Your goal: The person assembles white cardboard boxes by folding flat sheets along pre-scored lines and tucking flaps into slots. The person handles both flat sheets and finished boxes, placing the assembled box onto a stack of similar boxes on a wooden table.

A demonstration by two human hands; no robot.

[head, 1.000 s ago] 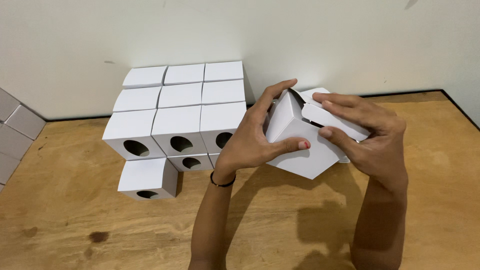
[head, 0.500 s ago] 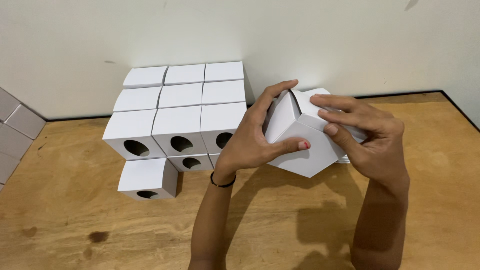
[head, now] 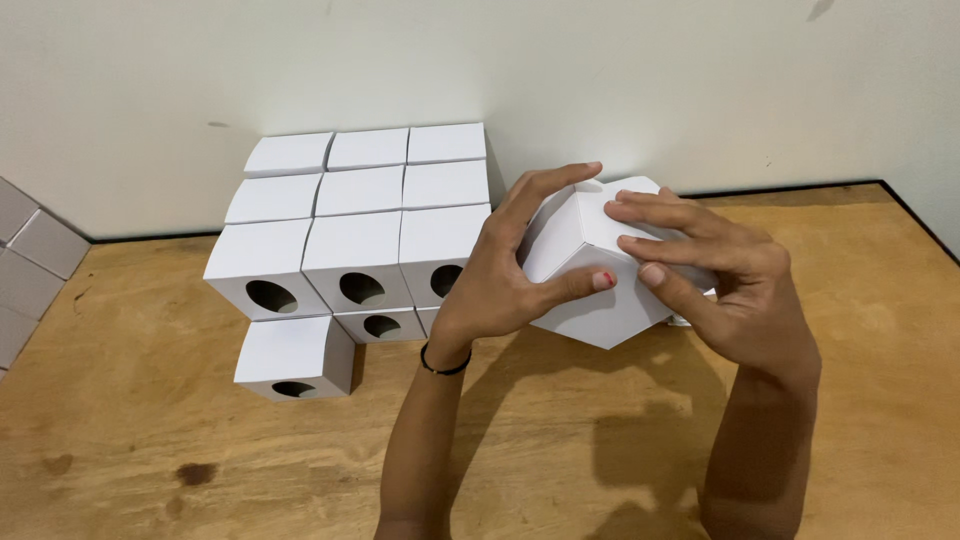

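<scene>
Both hands hold one white cardboard box (head: 600, 270), tilted on a corner, above the wooden table (head: 860, 400), right of the stack. Left hand (head: 500, 280) wraps its left side, thumb on the front face; right hand (head: 730, 290) clamps top and right side, fingers spread flat. Box interior not visible. Stack of white cardboard cube boxes with round front holes (head: 350, 240) sits against the wall (head: 600, 80); holes dark, contents unclear. Grey tiles (head: 30, 260) at left edge.
</scene>
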